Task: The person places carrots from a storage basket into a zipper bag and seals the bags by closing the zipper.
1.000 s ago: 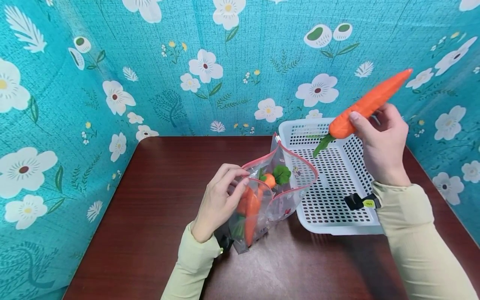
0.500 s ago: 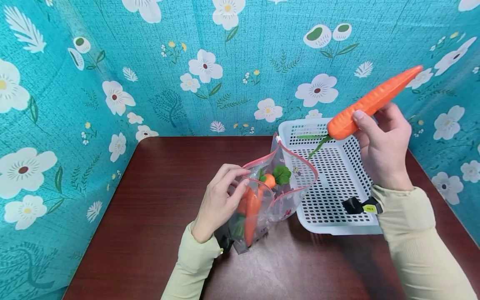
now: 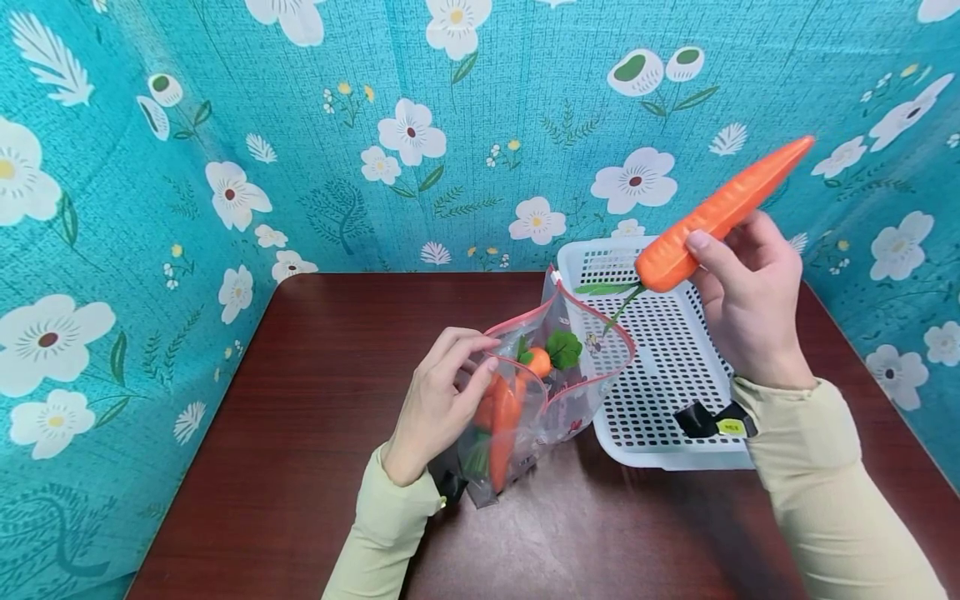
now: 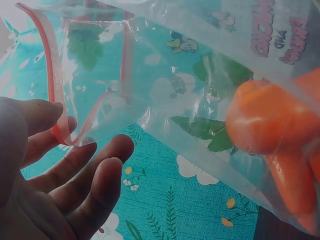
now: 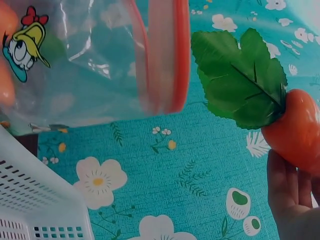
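My right hand (image 3: 750, 300) grips an orange carrot (image 3: 720, 212) by its thick half, above the basket. The carrot's tip points up and right; its green leaves hang toward the bag's mouth, and show large beside the red rim in the right wrist view. A clear zip bag (image 3: 570, 408) with red zip edges stands with its mouth open. Inside it are several orange carrots (image 3: 506, 425) with green leaves (image 3: 562, 348). My left hand (image 3: 442, 400) pinches the bag's near left edge between thumb and fingers, also seen at the red zip (image 4: 52, 100) in the left wrist view.
A white perforated plastic basket (image 3: 652, 458) stands right of the bag on the dark brown wooden table (image 3: 322, 400). A teal floral cloth (image 3: 337, 150) hangs behind and at both sides. Black wrist straps with cameras (image 3: 708, 419) sit at the sleeves.
My right hand first drifts slightly right and up, then comes left and down with the carrot, bringing its leaves to the bag's rim. My left hand and the bag stay put.
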Tool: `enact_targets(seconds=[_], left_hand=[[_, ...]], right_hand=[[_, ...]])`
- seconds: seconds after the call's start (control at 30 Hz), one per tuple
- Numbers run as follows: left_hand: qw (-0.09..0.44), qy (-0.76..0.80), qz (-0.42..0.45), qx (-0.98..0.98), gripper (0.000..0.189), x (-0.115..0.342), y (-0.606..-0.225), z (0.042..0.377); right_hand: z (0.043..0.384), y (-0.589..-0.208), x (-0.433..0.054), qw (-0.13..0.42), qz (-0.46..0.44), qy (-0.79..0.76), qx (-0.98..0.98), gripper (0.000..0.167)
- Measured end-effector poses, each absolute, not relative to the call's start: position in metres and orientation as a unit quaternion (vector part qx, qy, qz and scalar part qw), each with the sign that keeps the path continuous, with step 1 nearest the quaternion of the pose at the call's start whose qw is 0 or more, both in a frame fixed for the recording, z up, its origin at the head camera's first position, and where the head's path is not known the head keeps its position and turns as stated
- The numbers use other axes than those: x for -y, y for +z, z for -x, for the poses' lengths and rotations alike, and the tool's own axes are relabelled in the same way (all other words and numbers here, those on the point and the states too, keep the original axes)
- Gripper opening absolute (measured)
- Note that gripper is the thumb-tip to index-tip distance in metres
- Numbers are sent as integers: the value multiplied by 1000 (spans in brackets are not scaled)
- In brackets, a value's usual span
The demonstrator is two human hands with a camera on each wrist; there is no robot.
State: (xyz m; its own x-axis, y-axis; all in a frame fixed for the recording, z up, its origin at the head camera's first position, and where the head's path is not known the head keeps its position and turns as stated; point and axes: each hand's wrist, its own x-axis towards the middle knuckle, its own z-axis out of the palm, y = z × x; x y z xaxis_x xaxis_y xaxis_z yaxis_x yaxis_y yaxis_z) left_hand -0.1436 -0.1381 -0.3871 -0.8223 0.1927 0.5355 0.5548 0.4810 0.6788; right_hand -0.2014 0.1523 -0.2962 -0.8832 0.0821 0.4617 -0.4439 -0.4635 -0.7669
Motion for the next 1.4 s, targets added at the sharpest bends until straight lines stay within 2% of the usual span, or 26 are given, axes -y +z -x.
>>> enact_targets(seconds=[0.33, 0.87, 1.2, 1.4], left_hand=[[198, -461, 228, 834, 23, 137, -388, 143], [202, -457, 234, 834, 23, 137, -388, 143], [201, -463, 238, 830, 24, 141, -388, 148], [199, -463, 241, 829, 23, 144, -388, 151]], right_hand=[[196, -298, -147, 131, -204, 799, 551, 41], [190, -306, -140, 119, -206, 726, 645, 43], [189, -308, -136, 86, -202, 623, 751, 42], [189, -309, -133, 90, -198, 562, 798, 41]])
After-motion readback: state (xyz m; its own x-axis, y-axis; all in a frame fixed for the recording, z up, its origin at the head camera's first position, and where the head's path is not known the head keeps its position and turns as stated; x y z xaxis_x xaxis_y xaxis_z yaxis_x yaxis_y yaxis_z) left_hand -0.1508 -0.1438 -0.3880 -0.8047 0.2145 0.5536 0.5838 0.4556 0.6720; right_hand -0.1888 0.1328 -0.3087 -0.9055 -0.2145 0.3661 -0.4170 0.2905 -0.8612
